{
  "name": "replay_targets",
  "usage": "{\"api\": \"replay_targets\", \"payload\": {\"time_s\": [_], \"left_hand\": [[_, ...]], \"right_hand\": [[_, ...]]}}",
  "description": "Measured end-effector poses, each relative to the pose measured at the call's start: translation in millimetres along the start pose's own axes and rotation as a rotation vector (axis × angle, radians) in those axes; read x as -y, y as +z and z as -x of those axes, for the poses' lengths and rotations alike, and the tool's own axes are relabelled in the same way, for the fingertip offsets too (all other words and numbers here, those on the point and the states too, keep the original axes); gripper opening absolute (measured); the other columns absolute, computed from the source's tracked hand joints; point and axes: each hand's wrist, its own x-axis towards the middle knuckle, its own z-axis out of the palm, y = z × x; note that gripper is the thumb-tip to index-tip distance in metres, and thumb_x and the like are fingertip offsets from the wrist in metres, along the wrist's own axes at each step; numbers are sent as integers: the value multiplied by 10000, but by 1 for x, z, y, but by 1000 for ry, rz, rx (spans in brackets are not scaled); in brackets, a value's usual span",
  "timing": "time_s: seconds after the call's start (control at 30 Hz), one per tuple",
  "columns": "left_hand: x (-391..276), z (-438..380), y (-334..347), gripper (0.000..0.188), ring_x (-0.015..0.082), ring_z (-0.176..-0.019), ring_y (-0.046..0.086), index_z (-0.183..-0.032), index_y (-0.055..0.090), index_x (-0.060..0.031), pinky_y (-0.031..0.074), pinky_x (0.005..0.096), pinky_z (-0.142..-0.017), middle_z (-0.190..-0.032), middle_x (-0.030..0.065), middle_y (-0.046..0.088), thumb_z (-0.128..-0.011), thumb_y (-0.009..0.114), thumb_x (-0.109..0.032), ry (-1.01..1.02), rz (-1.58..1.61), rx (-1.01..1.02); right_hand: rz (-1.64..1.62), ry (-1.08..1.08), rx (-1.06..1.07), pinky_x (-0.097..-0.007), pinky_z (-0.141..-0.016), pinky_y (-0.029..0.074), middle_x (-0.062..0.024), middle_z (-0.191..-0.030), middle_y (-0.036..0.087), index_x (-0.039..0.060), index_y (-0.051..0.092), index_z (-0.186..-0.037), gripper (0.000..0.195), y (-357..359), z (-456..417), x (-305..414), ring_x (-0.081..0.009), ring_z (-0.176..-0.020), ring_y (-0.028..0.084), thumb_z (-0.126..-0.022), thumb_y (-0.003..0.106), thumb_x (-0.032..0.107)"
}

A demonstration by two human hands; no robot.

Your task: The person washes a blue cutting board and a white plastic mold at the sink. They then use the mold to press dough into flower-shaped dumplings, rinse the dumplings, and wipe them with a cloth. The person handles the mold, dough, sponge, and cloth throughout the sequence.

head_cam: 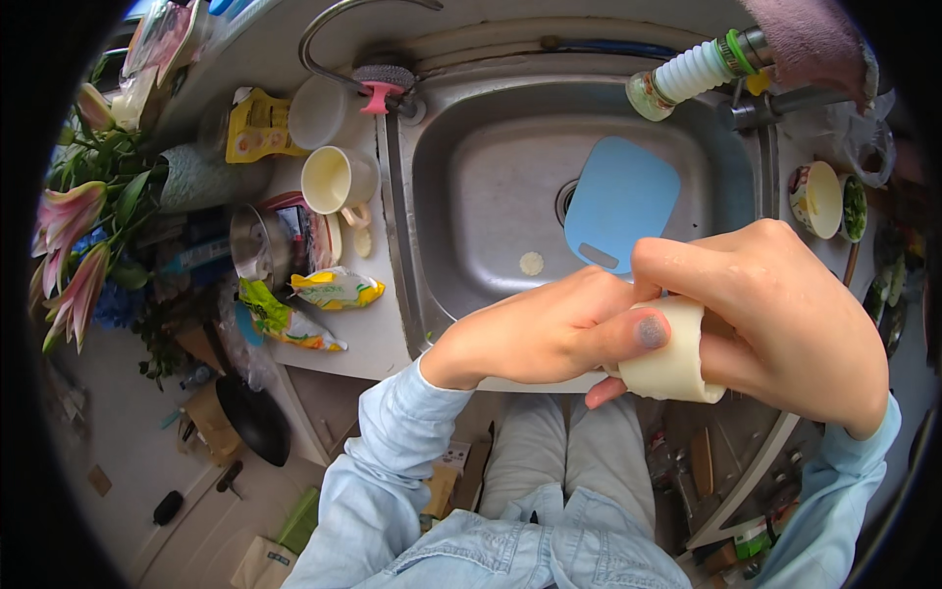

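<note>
My left hand [544, 324] grips a small cream-coloured cup [666, 361] near the front edge of the sink, its thumb along the outer wall. The cup is tipped on its side, with its mouth towards the right. Fingers of my right hand [780, 316] reach into that mouth, and the back of the hand hides their tips. Beyond the hands lies the stainless-steel sink [493, 169]. A light-blue cutting board [625, 199] rests in it, partly over the drain [565, 200]. On the sink floor is a small whitish round piece [531, 263].
A faucet with a white corrugated extension [692, 73] overhangs the sink's right back; a pink towel [809, 44] drapes over it. The left counter bears a cream mug [338, 180], a steel pot [257, 243] and snack packets [338, 287]. Small bowls [815, 199] stand at right.
</note>
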Motion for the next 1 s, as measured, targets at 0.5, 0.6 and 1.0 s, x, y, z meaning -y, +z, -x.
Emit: {"api": "replay_targets", "payload": {"time_s": [0.5, 0.6, 1.0], "left_hand": [[2, 15, -14, 991, 131, -705, 556, -1016, 591, 37, 463, 288, -630, -831, 47, 607, -581, 653, -852, 126, 27, -44], [-2, 15, -11, 900, 115, -703, 522, -917, 554, -16, 430, 285, -595, -841, 14, 561, -570, 665, -839, 184, 71, -42], [2, 4, -23, 894, 271, -1219, 449, -1290, 567, -60, 407, 409, -1015, -1211, 91, 524, -633, 801, -620, 464, -429, -164]], "right_hand": [[3, 11, -537, -253, -538, 397, -82, -772, 543, 12, 572, -1005, 361, -11, 33, 1, -157, -591, 550, -820, 594, 322], [-42, 88, -634, -223, -562, 386, -67, -836, 525, 14, 559, -1069, 493, -4, 40, 4, -123, -624, 528, -833, 587, 446], [-971, 330, -307, -380, -1130, 278, -138, -1478, 325, 17, 183, -1529, 1279, 51, 16, 13, -252, -1390, 346, -677, 531, 905]]}}
